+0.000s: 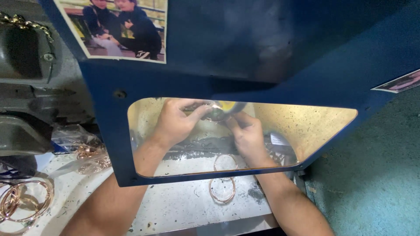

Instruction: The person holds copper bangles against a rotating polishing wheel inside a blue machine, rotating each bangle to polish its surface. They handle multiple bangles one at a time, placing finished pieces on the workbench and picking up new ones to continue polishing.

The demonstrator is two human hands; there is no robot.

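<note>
Both my hands reach inside a blue machine hood [245, 48] and show through its clear window. My left hand [175, 120] and my right hand [246, 133] together grip a thin bangle [214, 109] pressed against a spinning wheel with a yellow glare [227, 106]. The bangle is mostly hidden by my fingers and blur. Below my hands, a copper-coloured bangle [222, 190] lies flat on the dusty white bench [175, 205], with another bangle [225, 161] behind the window.
At the left edge lies a pile of copper bangles [24, 199], and a clear plastic bag with more bangles [89, 153]. A grey motor housing [22, 87] stands at the left. A photo print [122, 28] is stuck on the hood. Green floor [376, 183] is at the right.
</note>
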